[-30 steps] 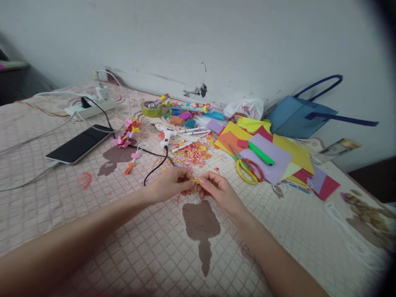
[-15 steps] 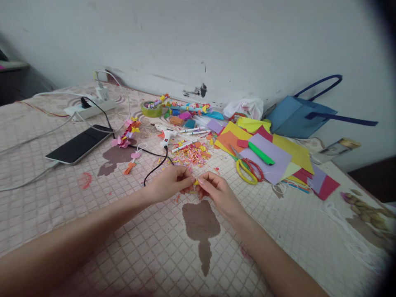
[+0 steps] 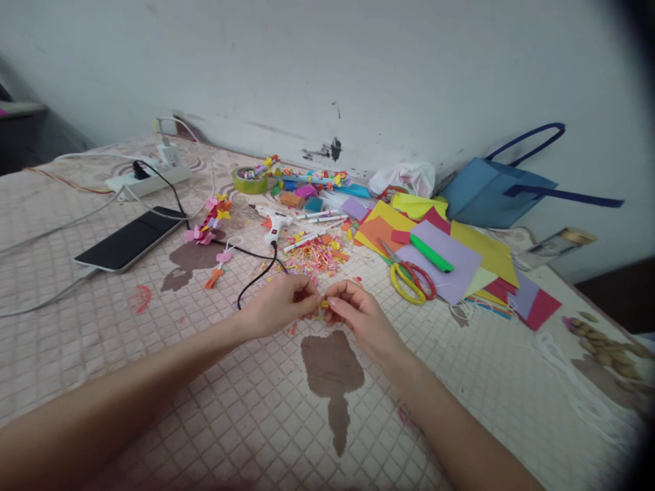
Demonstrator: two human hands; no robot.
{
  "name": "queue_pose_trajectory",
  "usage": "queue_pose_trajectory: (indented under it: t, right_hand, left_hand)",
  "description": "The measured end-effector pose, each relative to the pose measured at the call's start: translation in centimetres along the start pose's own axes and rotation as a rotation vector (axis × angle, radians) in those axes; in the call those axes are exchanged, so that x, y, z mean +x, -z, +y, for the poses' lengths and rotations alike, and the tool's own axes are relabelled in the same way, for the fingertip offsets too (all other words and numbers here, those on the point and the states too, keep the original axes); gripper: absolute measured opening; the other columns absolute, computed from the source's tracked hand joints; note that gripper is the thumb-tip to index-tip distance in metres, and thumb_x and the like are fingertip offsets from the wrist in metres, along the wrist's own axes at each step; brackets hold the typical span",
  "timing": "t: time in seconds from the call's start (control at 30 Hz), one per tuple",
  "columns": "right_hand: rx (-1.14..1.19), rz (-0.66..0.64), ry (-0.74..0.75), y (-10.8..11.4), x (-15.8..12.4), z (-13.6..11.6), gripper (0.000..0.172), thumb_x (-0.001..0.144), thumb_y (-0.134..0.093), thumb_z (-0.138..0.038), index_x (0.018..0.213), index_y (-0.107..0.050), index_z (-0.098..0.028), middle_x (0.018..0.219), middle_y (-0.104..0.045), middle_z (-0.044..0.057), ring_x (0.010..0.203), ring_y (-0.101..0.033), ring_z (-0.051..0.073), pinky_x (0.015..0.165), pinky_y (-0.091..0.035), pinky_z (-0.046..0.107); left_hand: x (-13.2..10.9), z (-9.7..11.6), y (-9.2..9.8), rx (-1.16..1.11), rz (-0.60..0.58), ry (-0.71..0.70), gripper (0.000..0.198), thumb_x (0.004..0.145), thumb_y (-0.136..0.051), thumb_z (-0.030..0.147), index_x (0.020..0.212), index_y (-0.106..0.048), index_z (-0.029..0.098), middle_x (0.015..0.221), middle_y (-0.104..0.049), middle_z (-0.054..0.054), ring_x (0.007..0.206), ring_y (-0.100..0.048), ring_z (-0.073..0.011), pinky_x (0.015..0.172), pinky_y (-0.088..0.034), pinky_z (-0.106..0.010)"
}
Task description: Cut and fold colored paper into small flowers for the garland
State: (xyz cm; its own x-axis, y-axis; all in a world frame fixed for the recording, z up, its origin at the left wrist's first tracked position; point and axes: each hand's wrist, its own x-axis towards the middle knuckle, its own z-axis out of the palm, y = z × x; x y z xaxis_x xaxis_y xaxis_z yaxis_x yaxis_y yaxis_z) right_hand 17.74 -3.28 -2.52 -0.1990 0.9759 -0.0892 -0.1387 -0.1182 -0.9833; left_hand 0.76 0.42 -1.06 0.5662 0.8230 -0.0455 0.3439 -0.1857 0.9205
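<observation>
My left hand (image 3: pixel 279 305) and my right hand (image 3: pixel 354 316) meet fingertip to fingertip low over the quilted pink cloth (image 3: pixel 245 409). Both pinch a tiny yellow paper piece (image 3: pixel 323 304) between them, fingers curled closed. A pile of coloured paper scraps (image 3: pixel 317 256) lies just beyond the hands. A white glue gun (image 3: pixel 275 224) with a black cord (image 3: pixel 256 273) rests behind the scraps.
Yellow and red scissors (image 3: pixel 409 281) lie right of the hands beside coloured paper sheets (image 3: pixel 450 256) and a green marker (image 3: pixel 431 253). A phone (image 3: pixel 130 239) and power strip (image 3: pixel 148 179) sit at left, a paper flower garland (image 3: pixel 212 218) near them. A blue bag (image 3: pixel 491 191) leans on the wall.
Both hands have shifted very slightly while working the yellow piece; the pinch has tightened and less of the piece shows. Nothing else has moved.
</observation>
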Motion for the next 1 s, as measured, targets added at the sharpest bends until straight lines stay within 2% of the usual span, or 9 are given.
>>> queue_pose_trajectory:
  t: [0.1, 0.33, 0.63, 0.87, 1.0]
  right_hand:
    - [-0.006, 0.0, 0.006, 0.02, 0.06, 0.06, 0.008, 0.073, -0.063, -0.02, 0.078, -0.056, -0.019, 0.068, -0.057, -0.003, 0.058, -0.054, 0.009, 0.057, -0.045, 0.023]
    - [-0.066, 0.029, 0.079, 0.04, 0.15, 0.1, 0.008, 0.074, -0.059, -0.016, 0.081, -0.055, -0.019, 0.069, -0.056, -0.003, 0.061, -0.053, 0.009, 0.058, -0.044, 0.023]
    - [-0.365, -0.029, 0.264, 0.6, -0.02, -0.06, 0.012, 0.079, -0.05, -0.011, 0.082, -0.058, -0.019, 0.074, -0.058, -0.001, 0.069, -0.055, 0.012, 0.064, -0.044, 0.026]
    - [-0.447, -0.075, 0.297, 0.74, -0.04, -0.24, 0.017, 0.078, -0.051, -0.01, 0.09, -0.057, -0.02, 0.086, -0.058, 0.002, 0.08, -0.058, 0.014, 0.073, -0.046, 0.029]
    - [-0.451, -0.073, 0.296, 0.79, 0.04, -0.2, 0.011, 0.078, -0.056, -0.015, 0.088, -0.058, -0.02, 0.084, -0.059, 0.002, 0.078, -0.057, 0.014, 0.072, -0.046, 0.029]
  left_hand:
    - [-0.01, -0.12, -0.16, 0.005, -0.001, -0.014, 0.019, 0.081, -0.052, 0.031, 0.072, -0.057, 0.014, 0.062, -0.06, -0.001, 0.055, -0.054, -0.0099, 0.05, -0.04, -0.019]
    - [0.24, -0.12, 0.05, -0.177, -0.09, 0.092, 0.019, 0.079, -0.054, 0.03, 0.074, -0.058, 0.012, 0.066, -0.063, -0.002, 0.057, -0.057, -0.0098, 0.054, -0.045, -0.021]
    - [0.31, 0.24, 0.08, -0.341, -0.086, 0.195, 0.014, 0.074, -0.059, 0.027, 0.072, -0.057, 0.013, 0.064, -0.063, 0.0, 0.053, -0.056, -0.008, 0.055, -0.047, -0.021]
    - [0.4, 0.13, 0.26, -0.352, -0.097, 0.206, 0.015, 0.072, -0.062, 0.026, 0.068, -0.057, 0.012, 0.06, -0.061, 0.002, 0.051, -0.055, -0.007, 0.053, -0.044, -0.019]
    - [0.36, -0.05, 0.18, -0.315, -0.09, 0.163, 0.013, 0.073, -0.06, 0.025, 0.068, -0.055, 0.013, 0.057, -0.059, 0.003, 0.051, -0.055, -0.0077, 0.052, -0.045, -0.019]
